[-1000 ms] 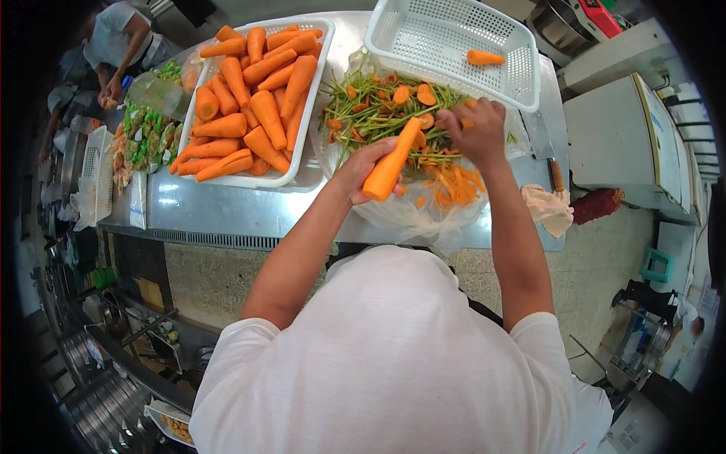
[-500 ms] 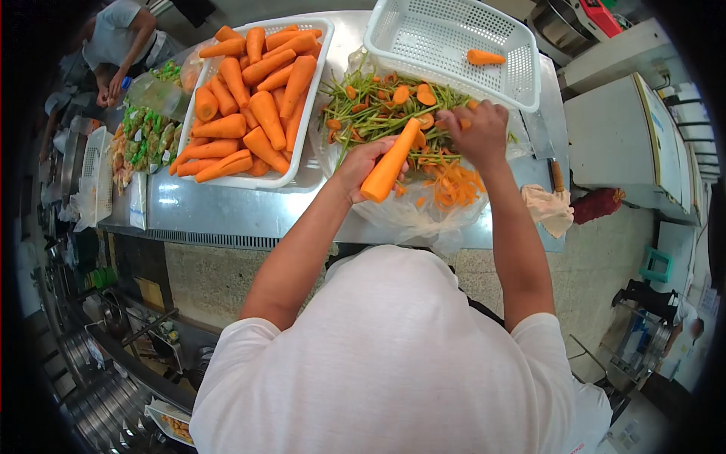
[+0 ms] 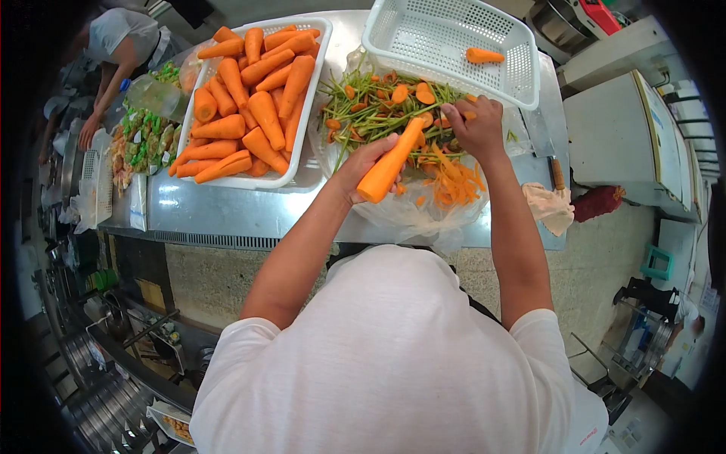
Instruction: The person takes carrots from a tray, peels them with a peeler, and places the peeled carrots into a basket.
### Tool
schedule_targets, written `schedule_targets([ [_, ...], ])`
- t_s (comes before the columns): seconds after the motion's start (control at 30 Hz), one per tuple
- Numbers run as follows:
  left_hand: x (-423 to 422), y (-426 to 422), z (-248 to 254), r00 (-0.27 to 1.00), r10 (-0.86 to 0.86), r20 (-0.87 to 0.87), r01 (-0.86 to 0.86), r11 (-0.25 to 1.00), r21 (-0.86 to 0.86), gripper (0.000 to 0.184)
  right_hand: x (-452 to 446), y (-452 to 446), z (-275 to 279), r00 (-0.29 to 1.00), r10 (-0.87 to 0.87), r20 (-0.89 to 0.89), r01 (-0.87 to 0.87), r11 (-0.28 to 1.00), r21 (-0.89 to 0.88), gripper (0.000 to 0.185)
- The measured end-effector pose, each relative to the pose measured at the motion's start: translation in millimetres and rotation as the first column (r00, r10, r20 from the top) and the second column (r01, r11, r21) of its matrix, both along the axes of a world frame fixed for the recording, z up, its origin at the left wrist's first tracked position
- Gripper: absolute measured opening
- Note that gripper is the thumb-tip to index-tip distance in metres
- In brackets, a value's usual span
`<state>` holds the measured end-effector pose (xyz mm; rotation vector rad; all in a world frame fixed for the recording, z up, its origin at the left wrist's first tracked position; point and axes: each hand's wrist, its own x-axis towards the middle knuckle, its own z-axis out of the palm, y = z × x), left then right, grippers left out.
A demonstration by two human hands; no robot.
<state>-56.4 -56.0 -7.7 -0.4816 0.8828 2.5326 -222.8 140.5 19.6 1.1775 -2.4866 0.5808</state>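
My left hand (image 3: 368, 167) is wrapped round a large carrot (image 3: 392, 162), its thick end toward me and its narrow end pointing up and away. The carrot's surface looks smooth and bright. To the right of its narrow end, my right hand (image 3: 478, 129) has its fingers curled over the scraps; what they hold, if anything, is hidden. Beneath both hands spreads a heap of green carrot stems (image 3: 370, 106) mixed with cut-off carrot tops (image 3: 400, 94). Orange peelings (image 3: 456, 184) lie on a clear plastic bag (image 3: 423, 223) at the near side.
At left stands a white basket (image 3: 296, 163) piled with carrots (image 3: 265, 117). A second white basket (image 3: 423, 49) behind the scraps holds one short carrot (image 3: 484, 56). A knife (image 3: 556, 171) and a cloth (image 3: 548, 207) lie at right. A co-worker (image 3: 121, 45) bends over at far left.
My left hand and the carrot have shifted slightly toward me and left. My right hand has moved a little, fingers still curled. The co-worker at far left has leaned and stretched an arm down.
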Motion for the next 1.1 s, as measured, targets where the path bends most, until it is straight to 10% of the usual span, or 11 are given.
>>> schedule_targets([
  [0.23,-9,15,21,0.972,0.138,0.188,-0.154,0.985,0.075,0.037,83,-33,23,0.856,0.516,0.043,-0.51,0.854,-0.099,0.029],
  [0.53,-1,-4,-5,0.993,-0.108,-0.036,0.112,0.987,0.115,0.039,-14,7,-10,0.999,0.038,0.016,-0.037,0.998,-0.041,0.029],
  [0.73,-17,13,10,0.97,0.155,0.19,-0.177,0.978,0.106,0.041,84,-35,27,0.85,0.523,0.061,-0.502,0.84,-0.208,0.026],
  [0.9,-8,-7,-19,0.991,-0.129,-0.016,0.13,0.99,0.052,0.041,9,-21,-10,0.949,0.316,0.013,-0.309,0.936,-0.169,0.028],
  [1.03,-3,-5,-12,0.993,-0.094,-0.069,0.101,0.989,0.107,0.041,-17,0,-11,0.995,0.019,0.101,-0.012,0.997,-0.071,0.033],
  [1.1,-6,0,-12,1.0,0.007,0.002,-0.007,1.0,-0.003,0.04,8,-10,2,0.983,0.153,0.1,-0.14,0.983,-0.121,0.031],
])
